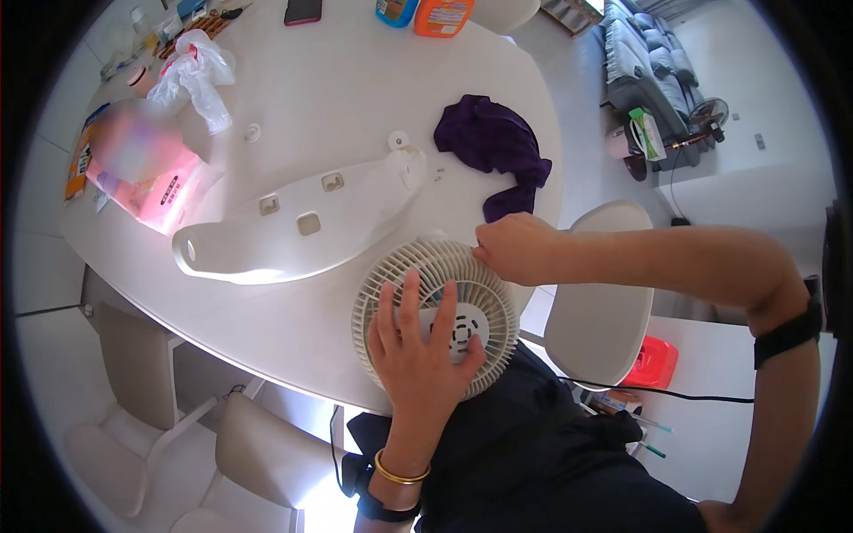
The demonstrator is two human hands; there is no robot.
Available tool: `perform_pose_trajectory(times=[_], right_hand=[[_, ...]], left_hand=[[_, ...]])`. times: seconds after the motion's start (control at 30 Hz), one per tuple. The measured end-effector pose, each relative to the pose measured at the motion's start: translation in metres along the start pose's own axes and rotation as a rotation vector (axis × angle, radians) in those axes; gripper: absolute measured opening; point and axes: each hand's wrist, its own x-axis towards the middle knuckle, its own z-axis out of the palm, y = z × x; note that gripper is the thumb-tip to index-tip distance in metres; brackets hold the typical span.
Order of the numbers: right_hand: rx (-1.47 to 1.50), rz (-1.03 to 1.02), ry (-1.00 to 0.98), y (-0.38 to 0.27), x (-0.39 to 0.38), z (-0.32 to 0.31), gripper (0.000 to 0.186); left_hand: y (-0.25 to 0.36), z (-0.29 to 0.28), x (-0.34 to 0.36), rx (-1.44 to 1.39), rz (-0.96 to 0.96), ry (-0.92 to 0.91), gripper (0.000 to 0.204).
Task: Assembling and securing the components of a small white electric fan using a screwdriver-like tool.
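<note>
A round cream fan head (506, 333) with a ribbed grille rests at the table's near edge, against my dark clothing. My left hand (422, 351) lies on the grille with fingers spread, over and beside its pale centre cap. At the far right of the grille's rim, my right hand (524, 249) is closed in a fist, its fingertips against the rim. Whatever it may pinch is hidden. Just beyond the fan head, a long white plastic housing (355, 213) with square openings lies on the table. Close to its right end is a small white round part (398, 140).
A crumpled purple cloth (493, 142) lies at the table's right. Pink packaging (160, 191) and a white plastic bag (197, 75) occupy the left. Blue and orange containers (442, 16) and a phone (303, 11) are at the far side. A chair (597, 311) stands at right.
</note>
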Motion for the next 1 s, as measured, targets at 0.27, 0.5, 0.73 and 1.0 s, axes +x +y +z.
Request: perform_pose_trajectory(times=[0.27,0.5,0.73,1.0], right_hand=[[-0.749,-0.605,-0.061,0.005,0.01,-0.026,0.025],[0.002,-0.436,-0.02,0.018,-0.007,0.0,0.035],[0.232,-0.353,0.058,0.021,-0.012,-0.004,0.039],[0.639,-0.012,-0.18,0.022,-0.013,-0.01,0.022]], left_hand=[[-0.008,-0.002,-0.003,-0.002,-0.019,0.002,0.058],[-0.002,-0.004,0.001,0.007,-0.011,-0.033,0.061],[0.001,-0.005,0.003,0.021,0.006,-0.047,0.061],[0.001,-0.007,0.003,0.027,0.013,-0.075,0.064]])
